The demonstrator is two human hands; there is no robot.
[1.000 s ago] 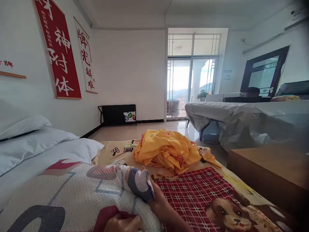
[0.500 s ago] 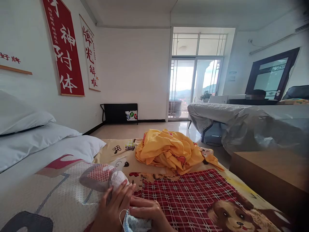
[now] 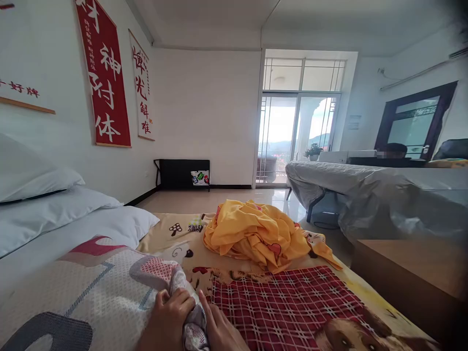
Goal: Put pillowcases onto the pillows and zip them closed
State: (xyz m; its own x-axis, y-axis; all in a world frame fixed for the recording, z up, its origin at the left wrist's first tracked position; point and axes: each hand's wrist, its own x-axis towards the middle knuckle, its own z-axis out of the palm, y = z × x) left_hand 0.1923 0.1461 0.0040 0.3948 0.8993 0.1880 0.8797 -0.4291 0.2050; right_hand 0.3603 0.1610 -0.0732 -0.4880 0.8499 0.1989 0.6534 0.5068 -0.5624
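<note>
A white-and-grey patterned bed cover (image 3: 109,292) lies over the left side of the bed, its right edge bunched up between my hands. My left hand (image 3: 171,314) is closed on that bunched edge with its fingers curled. On the right side of the fold, my right hand (image 3: 223,329) presses against the cloth, index finger straight and the other fingers together; its thumb is hidden. Under the cover spreads a cream-and-red printed sheet (image 3: 278,302) with a plaid panel and a cartoon bear. Beyond my hands rests a crumpled yellow cloth (image 3: 252,234) with heart prints.
White pillows (image 3: 120,224) are stacked at the left by the wall. A brown wooden box-like piece (image 3: 409,268) stands at the bed's right. Behind it is a table under plastic sheeting (image 3: 387,195), with a person's head visible beyond. A black folded item (image 3: 175,174) leans against the far wall.
My left hand has curled from flatter, extended fingers into a grip on the cover's edge. My right hand has shifted slightly, and the bunched edge now stands upright between both hands. The view has tilted up slightly.
</note>
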